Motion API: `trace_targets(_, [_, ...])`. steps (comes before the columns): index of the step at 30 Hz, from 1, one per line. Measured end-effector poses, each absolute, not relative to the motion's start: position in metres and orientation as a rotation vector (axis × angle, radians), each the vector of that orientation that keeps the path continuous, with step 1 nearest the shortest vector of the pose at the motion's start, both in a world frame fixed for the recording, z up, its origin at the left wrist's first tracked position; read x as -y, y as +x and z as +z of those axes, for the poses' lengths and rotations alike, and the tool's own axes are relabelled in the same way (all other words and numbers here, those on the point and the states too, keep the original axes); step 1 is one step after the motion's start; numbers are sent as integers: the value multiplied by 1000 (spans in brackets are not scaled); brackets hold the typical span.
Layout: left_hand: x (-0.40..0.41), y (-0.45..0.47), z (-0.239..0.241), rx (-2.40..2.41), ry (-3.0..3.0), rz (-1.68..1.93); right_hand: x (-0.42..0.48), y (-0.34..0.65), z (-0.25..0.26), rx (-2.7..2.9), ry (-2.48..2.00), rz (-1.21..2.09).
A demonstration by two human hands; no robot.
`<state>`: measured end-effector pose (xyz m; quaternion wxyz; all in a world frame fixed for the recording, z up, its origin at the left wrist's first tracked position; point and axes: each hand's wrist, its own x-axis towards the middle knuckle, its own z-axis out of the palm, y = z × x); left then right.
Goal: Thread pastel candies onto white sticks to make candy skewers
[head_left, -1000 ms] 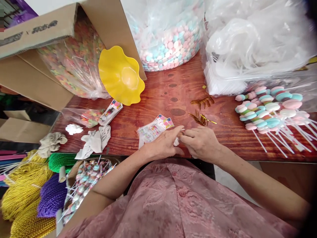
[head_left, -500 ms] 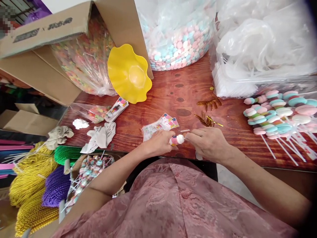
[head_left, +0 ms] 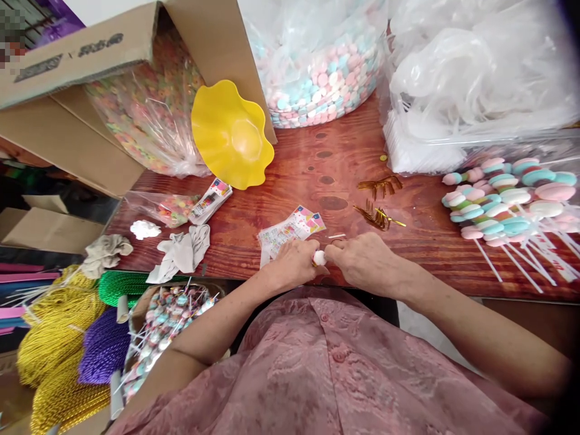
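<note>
My left hand (head_left: 296,263) is closed around a small marshmallow candy skewer (head_left: 319,258) just above the table's front edge. Only the candy's white end shows; my fingers cover the rest. My right hand (head_left: 369,260) is pinched against that white end, and what its fingertips grip is hidden. Beside my left hand lie flat printed candy bags (head_left: 292,229) with pink and blue tops. Beyond my right hand are two bunches of gold twist ties (head_left: 376,216).
Finished candy skewers (head_left: 502,199) lie at right, before a clear box of white sticks (head_left: 421,145). A big bag of pastel candies (head_left: 326,84), a yellow wavy bowl (head_left: 235,136) and a carton (head_left: 131,39) stand behind. Gold cord bundles (head_left: 61,350) are at lower left.
My hands have drawn closer together, the right moving left onto the candy's white end. Less of the candy shows now. The view has shifted slightly.
</note>
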<state>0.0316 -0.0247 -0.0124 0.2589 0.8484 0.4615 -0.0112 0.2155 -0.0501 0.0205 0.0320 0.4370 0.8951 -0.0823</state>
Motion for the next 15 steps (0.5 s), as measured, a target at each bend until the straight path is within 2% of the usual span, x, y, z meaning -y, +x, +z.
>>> trace_targets(5, [22, 15, -9, -1131, 2097, 78, 32, 236, 15, -2874, 1286, -80])
trace_targets(11, [24, 13, -8, -902, 1612, 165, 30, 242, 12, -3304, 952, 189])
trace_targets(15, [27, 21, -12, -876, 1458, 201, 41, 229, 3, -3293, 928, 90])
